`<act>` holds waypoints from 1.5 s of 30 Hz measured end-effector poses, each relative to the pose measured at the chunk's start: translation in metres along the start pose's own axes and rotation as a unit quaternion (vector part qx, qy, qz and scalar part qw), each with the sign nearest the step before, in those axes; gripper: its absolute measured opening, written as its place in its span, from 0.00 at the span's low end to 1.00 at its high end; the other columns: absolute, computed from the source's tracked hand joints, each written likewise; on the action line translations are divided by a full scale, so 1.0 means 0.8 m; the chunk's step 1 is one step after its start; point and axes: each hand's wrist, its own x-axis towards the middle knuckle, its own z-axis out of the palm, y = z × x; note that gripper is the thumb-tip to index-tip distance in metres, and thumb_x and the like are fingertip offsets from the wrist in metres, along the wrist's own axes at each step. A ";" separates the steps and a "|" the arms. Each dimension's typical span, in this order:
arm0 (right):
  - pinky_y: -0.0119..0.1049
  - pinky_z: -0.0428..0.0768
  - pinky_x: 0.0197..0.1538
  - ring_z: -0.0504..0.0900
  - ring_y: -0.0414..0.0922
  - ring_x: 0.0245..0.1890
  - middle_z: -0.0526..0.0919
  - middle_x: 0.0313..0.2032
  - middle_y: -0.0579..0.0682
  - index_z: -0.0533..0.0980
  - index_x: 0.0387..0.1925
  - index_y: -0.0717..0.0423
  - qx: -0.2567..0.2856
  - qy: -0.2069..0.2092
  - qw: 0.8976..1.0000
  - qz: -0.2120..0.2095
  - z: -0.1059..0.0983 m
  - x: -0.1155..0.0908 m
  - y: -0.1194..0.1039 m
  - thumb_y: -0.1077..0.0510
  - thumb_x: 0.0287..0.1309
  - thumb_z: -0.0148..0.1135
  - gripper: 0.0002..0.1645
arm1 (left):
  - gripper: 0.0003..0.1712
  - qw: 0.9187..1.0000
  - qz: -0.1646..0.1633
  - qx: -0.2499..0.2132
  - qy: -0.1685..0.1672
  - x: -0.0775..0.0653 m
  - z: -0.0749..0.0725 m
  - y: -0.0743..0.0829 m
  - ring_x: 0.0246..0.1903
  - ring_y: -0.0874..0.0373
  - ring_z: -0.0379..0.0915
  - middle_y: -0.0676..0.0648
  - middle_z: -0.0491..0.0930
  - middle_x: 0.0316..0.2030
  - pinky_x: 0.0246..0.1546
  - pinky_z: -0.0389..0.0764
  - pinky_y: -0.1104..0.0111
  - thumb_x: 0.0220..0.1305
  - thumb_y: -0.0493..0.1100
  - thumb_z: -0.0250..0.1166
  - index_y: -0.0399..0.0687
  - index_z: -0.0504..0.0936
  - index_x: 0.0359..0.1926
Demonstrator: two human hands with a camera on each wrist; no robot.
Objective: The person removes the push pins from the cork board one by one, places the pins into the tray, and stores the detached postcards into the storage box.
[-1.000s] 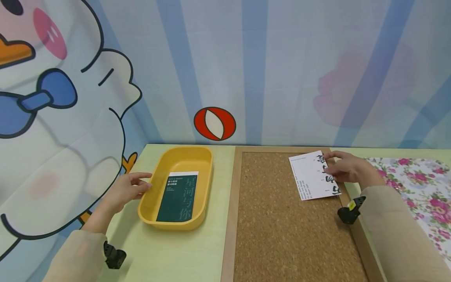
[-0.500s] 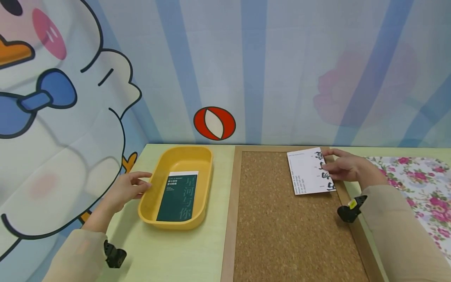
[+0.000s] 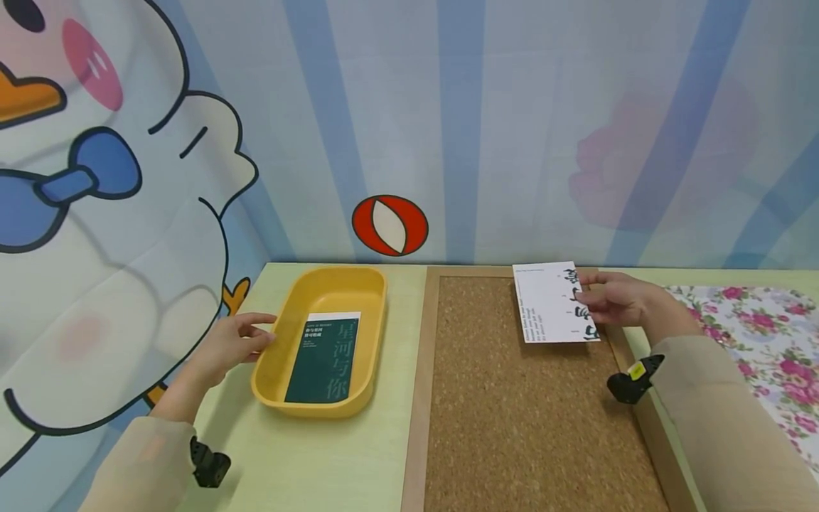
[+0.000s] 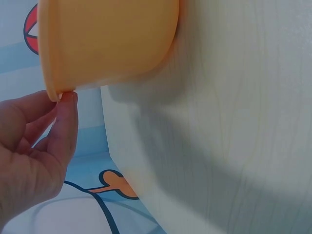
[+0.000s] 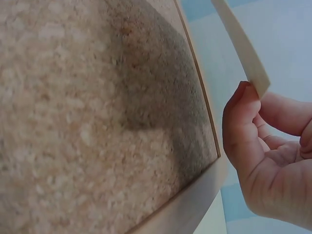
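Observation:
My right hand (image 3: 617,302) pinches the right edge of a white card (image 3: 550,302) with black characters and small print. In the right wrist view the card (image 5: 243,46) is seen edge-on between thumb and finger, raised off the corkboard (image 5: 73,122), which carries its shadow. My left hand (image 3: 233,345) is at the left side of a yellow tray (image 3: 377,341). In the left wrist view the thumb and fingers of that hand (image 4: 41,141) pinch the tray's rim (image 4: 51,87). Inside the tray lies a dark green card (image 3: 320,363) with a white top strip.
The wood-framed corkboard (image 3: 512,427) lies on a pale table (image 3: 307,462). To its right is a floral cloth (image 3: 768,348), partly under the right forearm. A printed backdrop (image 3: 512,128) rises behind the table.
My right hand has shifted the white card a little left and toward the back of the corkboard, and the card has turned straighter. The left hand and tray have stayed put.

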 end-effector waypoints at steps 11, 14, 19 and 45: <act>0.34 0.81 0.36 0.83 0.45 0.33 0.83 0.34 0.51 0.66 0.48 0.56 0.009 -0.022 1.000 -0.003 0.020 -0.002 -0.008 0.71 0.61 0.53 0.16 | 0.26 1.000 -0.009 -0.004 0.000 0.000 0.002 -0.002 0.35 0.55 0.77 0.39 0.76 0.39 0.39 0.80 0.63 0.65 0.38 0.58 0.31 0.66 0.62; 0.35 0.81 0.37 0.83 0.45 0.34 0.82 0.34 0.51 0.60 0.54 0.58 0.014 -0.022 1.000 -0.005 0.027 -0.001 -0.010 0.72 0.60 0.52 0.22 | 0.26 1.000 -0.010 -0.003 0.001 0.001 0.002 -0.003 0.35 0.55 0.77 0.40 0.76 0.39 0.39 0.80 0.63 0.65 0.37 0.58 0.31 0.66 0.62; 0.35 0.81 0.37 0.82 0.44 0.34 0.82 0.34 0.50 0.56 0.57 0.61 0.008 -0.028 0.999 -0.016 0.034 0.002 -0.012 0.72 0.61 0.51 0.24 | 0.26 1.000 -0.010 -0.003 -0.001 0.002 0.001 -0.004 0.36 0.55 0.77 0.39 0.76 0.39 0.40 0.80 0.62 0.65 0.37 0.58 0.31 0.65 0.62; 0.33 0.81 0.36 0.82 0.43 0.34 0.81 0.36 0.50 0.52 0.62 0.64 -0.004 -0.057 0.998 -0.029 0.072 0.010 -0.019 0.72 0.63 0.48 0.28 | 0.27 1.000 0.000 -0.029 -0.009 0.005 -0.001 -0.008 0.35 0.55 0.78 0.39 0.76 0.39 0.39 0.81 0.63 0.65 0.37 0.58 0.31 0.64 0.62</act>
